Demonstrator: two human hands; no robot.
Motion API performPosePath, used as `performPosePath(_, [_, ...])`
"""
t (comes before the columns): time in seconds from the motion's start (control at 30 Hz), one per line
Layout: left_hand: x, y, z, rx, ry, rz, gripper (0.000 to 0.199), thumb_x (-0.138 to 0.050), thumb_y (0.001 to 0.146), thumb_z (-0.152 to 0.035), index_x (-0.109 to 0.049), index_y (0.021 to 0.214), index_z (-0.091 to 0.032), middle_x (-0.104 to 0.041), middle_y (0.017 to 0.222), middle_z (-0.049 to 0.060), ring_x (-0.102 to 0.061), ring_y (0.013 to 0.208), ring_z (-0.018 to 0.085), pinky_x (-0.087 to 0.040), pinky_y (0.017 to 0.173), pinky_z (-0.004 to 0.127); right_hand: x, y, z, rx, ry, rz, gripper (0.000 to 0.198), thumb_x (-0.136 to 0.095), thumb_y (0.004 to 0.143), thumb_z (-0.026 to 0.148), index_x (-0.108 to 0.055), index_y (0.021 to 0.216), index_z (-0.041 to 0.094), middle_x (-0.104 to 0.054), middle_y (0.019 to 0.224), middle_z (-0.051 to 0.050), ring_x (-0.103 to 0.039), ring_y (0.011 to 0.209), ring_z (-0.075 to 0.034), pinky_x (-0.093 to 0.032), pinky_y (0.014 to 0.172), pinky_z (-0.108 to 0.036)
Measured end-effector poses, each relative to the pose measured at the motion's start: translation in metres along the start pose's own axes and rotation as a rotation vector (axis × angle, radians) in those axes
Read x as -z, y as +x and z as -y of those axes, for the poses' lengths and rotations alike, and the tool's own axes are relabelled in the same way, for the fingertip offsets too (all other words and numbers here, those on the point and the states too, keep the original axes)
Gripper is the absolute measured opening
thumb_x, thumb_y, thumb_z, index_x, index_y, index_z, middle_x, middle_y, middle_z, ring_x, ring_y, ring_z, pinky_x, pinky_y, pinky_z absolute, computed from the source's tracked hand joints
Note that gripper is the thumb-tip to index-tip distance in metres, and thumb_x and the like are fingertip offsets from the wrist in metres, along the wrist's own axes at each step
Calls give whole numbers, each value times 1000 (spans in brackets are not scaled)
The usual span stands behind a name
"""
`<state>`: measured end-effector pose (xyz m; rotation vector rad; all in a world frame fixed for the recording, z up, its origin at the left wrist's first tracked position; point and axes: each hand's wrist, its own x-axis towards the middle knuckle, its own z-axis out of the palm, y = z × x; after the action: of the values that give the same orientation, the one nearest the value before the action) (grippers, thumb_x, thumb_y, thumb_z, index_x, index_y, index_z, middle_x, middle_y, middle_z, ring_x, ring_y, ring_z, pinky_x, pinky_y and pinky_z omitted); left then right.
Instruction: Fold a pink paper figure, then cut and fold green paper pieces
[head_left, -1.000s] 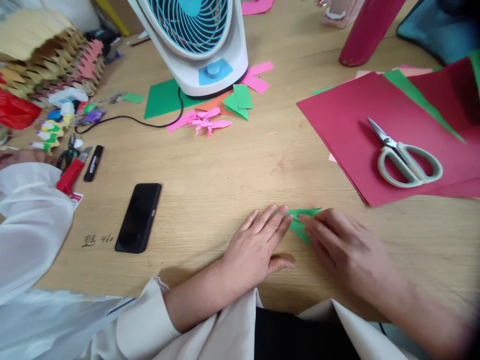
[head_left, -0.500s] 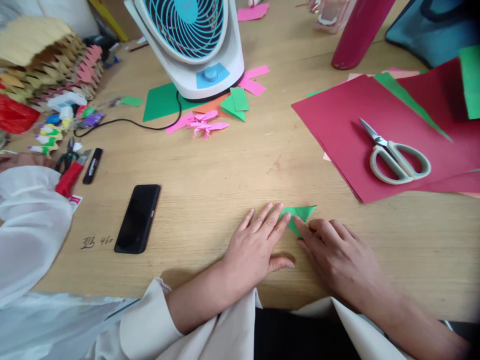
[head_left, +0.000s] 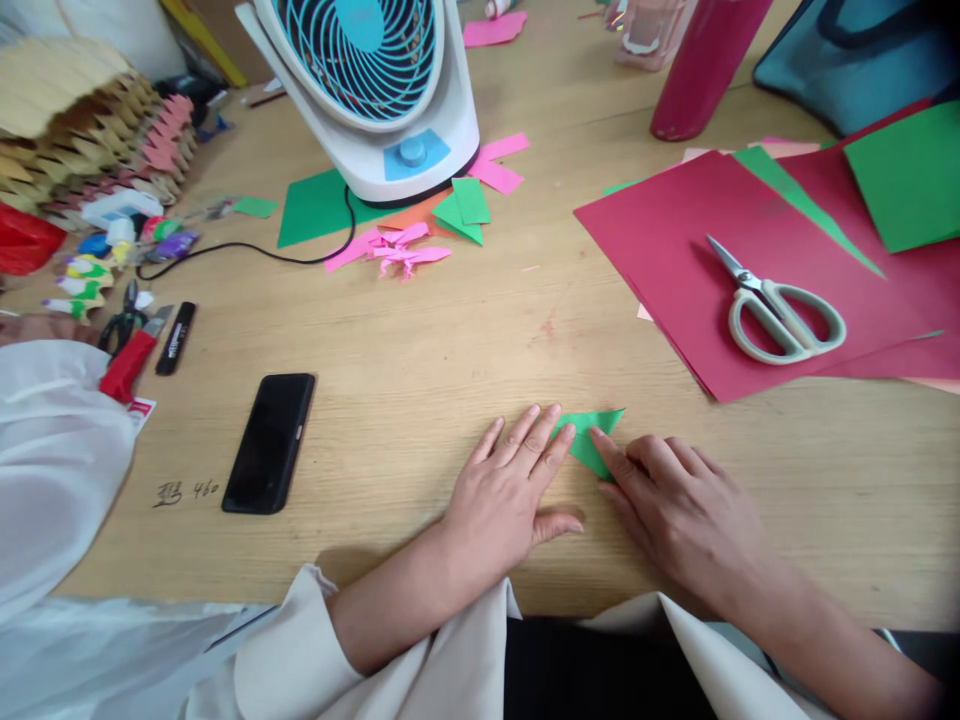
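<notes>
A small folded piece of green paper [head_left: 592, 445], roughly triangular, lies on the table between my hands. My left hand [head_left: 502, 485] rests flat, its fingertips on the paper's left side and its thumb held apart. From the right, my right hand [head_left: 667, 495] presses its stretched index fingertip onto the paper. Its thumb is apart from that finger, near the paper's lower tip, and the other fingers are loosely bent. The fingers cover part of the paper.
Scissors [head_left: 780, 310] lie on large red sheets [head_left: 652, 230] at right, near a green sheet [head_left: 907, 180]. A fan [head_left: 405, 150] stands behind pink folded paper [head_left: 409, 250]. At left are a phone [head_left: 268, 445], a red cutter [head_left: 131, 360] and another person's white sleeve [head_left: 60, 450].
The view has shifted slightly, bringing more of the green sheet at far right into sight. My right index fingertip has moved slightly on the green paper; my left hand stays flat in place.
</notes>
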<state>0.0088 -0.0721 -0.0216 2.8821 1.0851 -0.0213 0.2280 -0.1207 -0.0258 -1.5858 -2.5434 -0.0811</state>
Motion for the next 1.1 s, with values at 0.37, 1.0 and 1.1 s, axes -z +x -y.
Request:
performPosePath(0.37, [-2,-1,-2,0,19,-8,85,-28,90,-72,-30,154,-16,-25,163,8,-26,149,26,-27,118,44,-1,-8,-13,-144,-66,0,53,-46,100,32,-42,145,3,-58,91,-10,-55,78,-23,-43,67,-36])
performPosePath(1.0, [-2,2,-11,71,29,13,85,-30,92,-70,-28,154,-13,-25,163,8,-25,149,27,-26,118,48,-1,0,-5,-122,-132,8,55,-42,101,38,-41,145,5,-57,86,-8,-54,71,-22,-40,66,-35])
performPosePath(1.1, [-2,1,-10,75,0,21,83,-30,93,-70,-27,155,-14,-22,164,6,-23,150,27,-26,118,50,1,3,-6,-71,-107,39,52,-44,100,41,-43,147,18,-55,84,-5,-53,68,-21,-39,65,-34])
